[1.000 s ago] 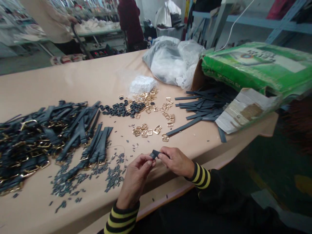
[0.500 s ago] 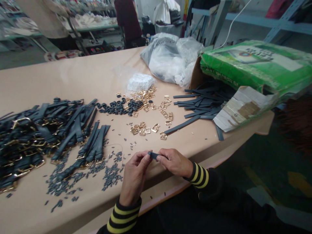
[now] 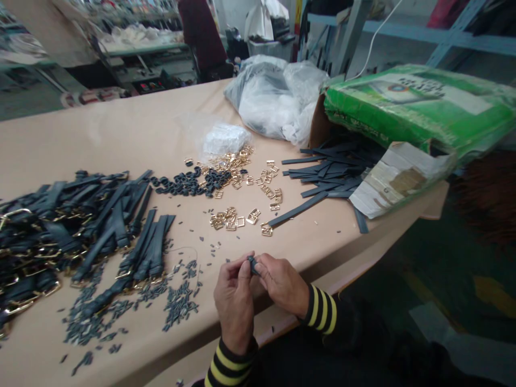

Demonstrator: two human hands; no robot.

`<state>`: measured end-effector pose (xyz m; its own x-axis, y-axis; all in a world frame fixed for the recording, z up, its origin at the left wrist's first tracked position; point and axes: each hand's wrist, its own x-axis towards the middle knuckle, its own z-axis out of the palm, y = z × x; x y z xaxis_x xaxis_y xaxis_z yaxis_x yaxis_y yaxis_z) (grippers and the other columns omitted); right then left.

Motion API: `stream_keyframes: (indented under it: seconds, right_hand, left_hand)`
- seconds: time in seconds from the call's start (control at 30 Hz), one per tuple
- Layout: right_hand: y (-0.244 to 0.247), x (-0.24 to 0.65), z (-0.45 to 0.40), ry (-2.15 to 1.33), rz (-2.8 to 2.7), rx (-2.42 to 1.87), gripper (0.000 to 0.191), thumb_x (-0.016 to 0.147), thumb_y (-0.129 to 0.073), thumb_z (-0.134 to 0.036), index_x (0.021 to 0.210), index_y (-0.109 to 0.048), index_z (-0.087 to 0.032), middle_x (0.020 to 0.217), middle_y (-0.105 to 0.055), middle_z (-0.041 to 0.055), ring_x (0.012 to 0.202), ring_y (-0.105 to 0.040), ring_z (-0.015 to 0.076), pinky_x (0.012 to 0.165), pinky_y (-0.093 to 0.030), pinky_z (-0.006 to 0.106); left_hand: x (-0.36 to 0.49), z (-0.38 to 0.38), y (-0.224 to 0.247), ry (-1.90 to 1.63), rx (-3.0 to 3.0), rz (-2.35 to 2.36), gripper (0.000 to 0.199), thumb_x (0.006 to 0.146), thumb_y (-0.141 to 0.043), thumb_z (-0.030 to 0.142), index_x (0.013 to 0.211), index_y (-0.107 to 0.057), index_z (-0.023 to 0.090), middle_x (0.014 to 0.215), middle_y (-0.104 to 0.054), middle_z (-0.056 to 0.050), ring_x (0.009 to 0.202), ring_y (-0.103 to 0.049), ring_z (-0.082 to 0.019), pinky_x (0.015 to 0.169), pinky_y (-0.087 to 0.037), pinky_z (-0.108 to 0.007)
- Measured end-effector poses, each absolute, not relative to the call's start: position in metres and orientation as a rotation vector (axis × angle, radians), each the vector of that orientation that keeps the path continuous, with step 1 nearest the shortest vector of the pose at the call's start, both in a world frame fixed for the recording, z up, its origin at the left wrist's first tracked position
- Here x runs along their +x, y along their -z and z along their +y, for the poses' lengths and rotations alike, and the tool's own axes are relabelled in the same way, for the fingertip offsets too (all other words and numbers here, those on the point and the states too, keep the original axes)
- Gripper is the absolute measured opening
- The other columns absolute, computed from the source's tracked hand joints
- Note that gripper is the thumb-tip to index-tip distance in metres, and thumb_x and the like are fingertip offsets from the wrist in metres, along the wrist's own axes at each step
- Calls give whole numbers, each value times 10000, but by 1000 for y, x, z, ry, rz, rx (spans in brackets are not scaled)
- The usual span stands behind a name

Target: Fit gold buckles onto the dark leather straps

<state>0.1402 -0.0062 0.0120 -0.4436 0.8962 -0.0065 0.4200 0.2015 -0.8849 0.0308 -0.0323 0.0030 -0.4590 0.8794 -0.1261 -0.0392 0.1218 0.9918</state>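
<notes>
Both my hands meet at the table's front edge around a short dark leather strap [image 3: 252,265]. My left hand [image 3: 235,295] pinches one end between thumb and fingers. My right hand [image 3: 284,282] grips the other end, and its fingers hide much of the strap. Just beyond them lie gold buckles [image 3: 228,219] in a small cluster. One buckle [image 3: 266,229] touches the end of a long dark strap [image 3: 298,209]. Small dark leather bits [image 3: 181,301] are scattered left of my left hand.
A heap of buckled straps [image 3: 52,231] covers the table's left side. Dark keeper loops [image 3: 193,181] lie mid-table near a plastic bag [image 3: 226,138]. Cut straps [image 3: 322,169] spill from a green box [image 3: 415,102] at right. A larger plastic bag [image 3: 278,97] sits behind. A person [image 3: 48,32] stands far left.
My hands have drawn closer together, and the strap between them now looks folded and more covered. My left hand has turned more upright. The view has shifted slightly to the right.
</notes>
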Motion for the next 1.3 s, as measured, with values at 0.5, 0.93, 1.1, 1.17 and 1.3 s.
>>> stream_keyframes:
  seconds: [0.5, 0.93, 1.1, 1.17, 1.3]
  right_hand:
    - [-3, 128, -1, -1021, -1923, -1338, 238, 928, -278, -262, 893, -490, -160, 745, -621, 56, 631, -587, 142, 565, -380, 219]
    - [-14, 134, 16, -1312, -1759, -1236, 275, 915, -342, -365, 1051, -404, -135, 761, -615, 58, 717, -597, 165, 666, -427, 273]
    - [-9, 145, 25, -1443, -1740, -1099, 155, 871, -447, -285, 895, -498, -140, 780, -623, 45, 637, -563, 109, 602, -427, 223]
    - [-6, 150, 31, -1463, -1714, -1110, 140, 863, -449, -259, 850, -507, -132, 729, -623, 38, 589, -535, 91, 558, -416, 201]
    - [0, 156, 39, -1628, -1520, -1215, 137, 861, -413, -276, 826, -439, -147, 698, -615, 28, 408, -427, 46, 386, -357, 156]
  left_hand:
    - [39, -17, -2, -1570, 296, 1146, 207, 642, -707, 245, 695, -527, 158, 767, -657, -3, 750, -626, -102, 735, -484, -221]
    - [26, -14, -12, -1096, 848, 1300, 247, 729, -625, 313, 902, -613, 138, 866, -664, -47, 816, -606, -163, 774, -463, -283]
    - [12, -4, -11, -1023, 986, 1323, 355, 789, -538, 351, 1060, -558, 123, 934, -654, -91, 821, -614, -194, 758, -483, -335]
    - [1, 6, -10, -1016, 1205, 1474, 308, 811, -498, 346, 1017, -564, 127, 917, -642, -95, 807, -607, -197, 745, -483, -348]
    - [-27, 38, -9, -878, 2074, 1729, 206, 821, -456, 253, 948, -586, 158, 1075, -571, -132, 1013, -505, -253, 882, -407, -409]
